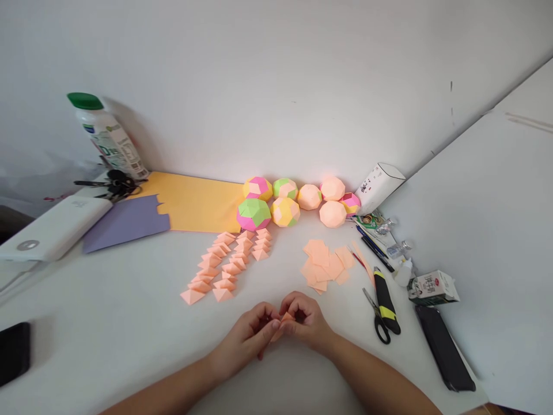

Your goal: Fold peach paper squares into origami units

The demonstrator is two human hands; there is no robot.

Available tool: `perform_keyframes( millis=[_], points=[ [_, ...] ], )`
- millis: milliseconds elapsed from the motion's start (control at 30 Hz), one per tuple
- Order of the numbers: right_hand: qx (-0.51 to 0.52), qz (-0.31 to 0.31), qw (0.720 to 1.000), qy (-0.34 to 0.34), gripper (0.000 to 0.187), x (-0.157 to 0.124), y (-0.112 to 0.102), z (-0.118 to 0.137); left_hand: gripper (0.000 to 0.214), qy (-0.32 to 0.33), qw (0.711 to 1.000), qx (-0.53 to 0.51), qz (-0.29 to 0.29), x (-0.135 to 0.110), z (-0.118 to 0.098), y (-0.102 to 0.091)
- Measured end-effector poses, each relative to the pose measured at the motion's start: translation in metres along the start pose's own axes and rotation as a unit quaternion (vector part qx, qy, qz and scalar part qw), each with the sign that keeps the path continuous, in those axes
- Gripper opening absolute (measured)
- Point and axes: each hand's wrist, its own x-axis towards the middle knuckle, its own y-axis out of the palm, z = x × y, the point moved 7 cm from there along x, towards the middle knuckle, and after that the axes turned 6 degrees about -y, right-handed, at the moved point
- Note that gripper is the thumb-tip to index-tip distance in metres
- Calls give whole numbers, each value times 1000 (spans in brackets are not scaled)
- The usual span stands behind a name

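Observation:
Between my two hands is a small piece of peach paper (287, 317), pinched and partly hidden by the fingers. My left hand (249, 334) grips it with thumb and fingertips from the left. On the other side my right hand (306, 320) has its fingers curled closed on the same paper. Beyond them lie rows of folded peach paper pieces (209, 271), to the left. To the right is a loose pile of flat peach paper squares (322, 264). Several faceted paper balls (285, 211) in peach, yellow, green and pink stand near the wall.
Scissors (380, 325), a utility knife (386, 302), a black phone-like slab (444, 349) and a small carton (433, 287) lie at right. Yellow sheet (203, 202), purple sheet (127, 223), white power bank (56, 226), keys (117, 184) and a bottle (113, 141) are at left.

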Motion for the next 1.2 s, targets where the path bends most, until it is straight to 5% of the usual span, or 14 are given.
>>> perform_keyframes(
  millis=[467,1200],
  points=[
    [-41,-3,998,-49,25,7,-5,5,31,49,998,-45,8,-1,-10,2],
    [15,13,997,72,23,-3,-1,-12,23,70,988,-136,13,1,-14,-1]
  ],
)
